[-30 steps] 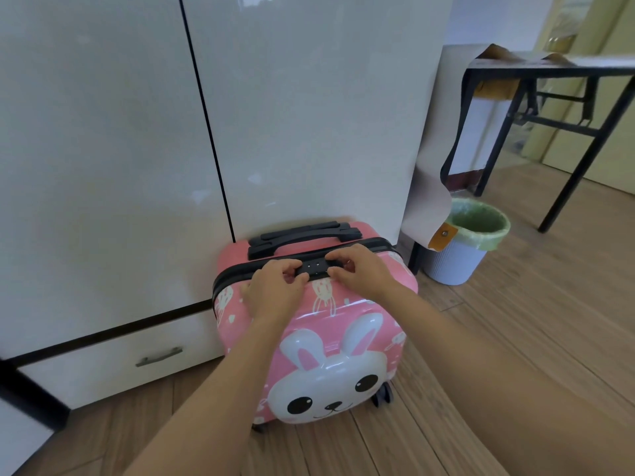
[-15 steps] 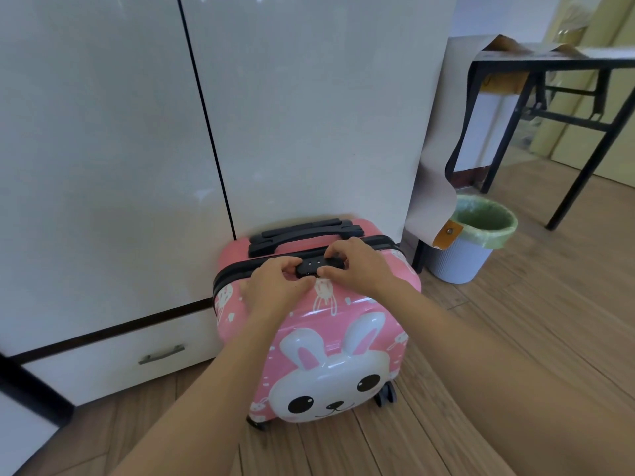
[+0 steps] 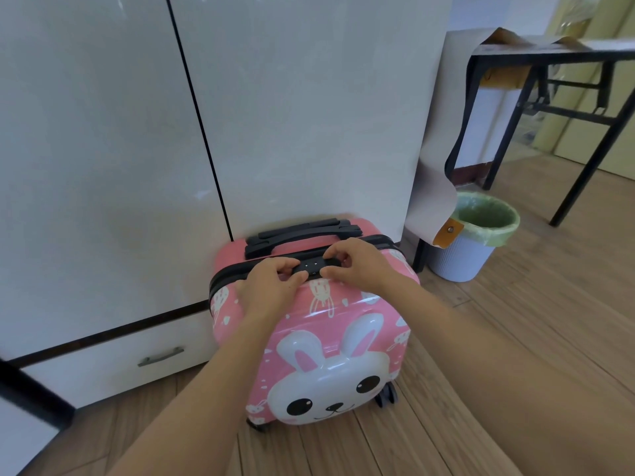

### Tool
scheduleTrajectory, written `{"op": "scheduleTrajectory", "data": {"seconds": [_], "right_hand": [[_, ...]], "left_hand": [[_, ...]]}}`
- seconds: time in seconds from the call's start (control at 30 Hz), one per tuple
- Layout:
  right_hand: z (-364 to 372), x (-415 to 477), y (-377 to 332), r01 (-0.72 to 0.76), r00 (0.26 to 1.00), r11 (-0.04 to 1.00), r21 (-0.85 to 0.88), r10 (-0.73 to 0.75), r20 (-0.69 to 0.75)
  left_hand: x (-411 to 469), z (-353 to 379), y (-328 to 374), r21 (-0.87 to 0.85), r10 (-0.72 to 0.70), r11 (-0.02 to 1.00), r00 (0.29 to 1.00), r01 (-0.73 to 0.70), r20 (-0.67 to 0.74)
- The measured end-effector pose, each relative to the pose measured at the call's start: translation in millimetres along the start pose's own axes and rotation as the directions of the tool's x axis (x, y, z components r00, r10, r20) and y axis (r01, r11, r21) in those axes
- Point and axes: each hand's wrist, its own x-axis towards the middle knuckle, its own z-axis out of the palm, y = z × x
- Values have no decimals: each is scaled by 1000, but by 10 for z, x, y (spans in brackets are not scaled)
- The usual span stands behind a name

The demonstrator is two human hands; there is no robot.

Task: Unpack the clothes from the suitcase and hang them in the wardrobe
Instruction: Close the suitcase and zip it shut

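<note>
A small pink suitcase point(image 3: 319, 324) with a white rabbit face stands upright on its wheels against the white wardrobe point(image 3: 292, 108), zipped shut. Its black carry handle point(image 3: 302, 235) lies on top. Between my hands sits a black lock block point(image 3: 311, 266) on the zip line. My left hand point(image 3: 271, 283) rests on the top front edge, fingertips pinching at the lock's left side. My right hand point(image 3: 360, 262) pinches at the lock's right side. The zip pulls are hidden under my fingers. No clothes are visible.
The wardrobe doors are closed, and a drawer point(image 3: 113, 365) with a metal handle sits low on the left. A bin point(image 3: 470, 242) with a green liner stands to the right. A black-legged table point(image 3: 563, 108) with a hanging bag is beyond it. Wooden floor lies all around.
Both hands have stayed at the lock, fingers shifting slightly closer around it. The view has tilted a little; the suitcase has not moved.
</note>
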Motion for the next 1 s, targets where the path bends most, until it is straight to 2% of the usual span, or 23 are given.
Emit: {"op": "scheduleTrajectory", "data": {"seconds": [0.13,0.23,0.5,0.73,1.0], "right_hand": [[-39,-1,1,16,999,1000,-11,-15,52],[-35,-3,-9,11,999,1000,-10,-11,36],[-58,29,-7,33,997,999,-21,-31,74],[63,24,-124,-14,1000,991,-130,11,-17],[37,16,-51,39,999,998,-46,-38,31]], "left_hand": [[-6,-15,-5,23,0,1000,1000,-1,12],[-27,-15,14,-8,-5,1000,1000,6,13],[-5,-7,23,53,-6,999,1000,5,16],[-12,-37,52,85,-1,996,999,-3,44],[-4,-6,18,55,-1,998,1000,0,20]]}}
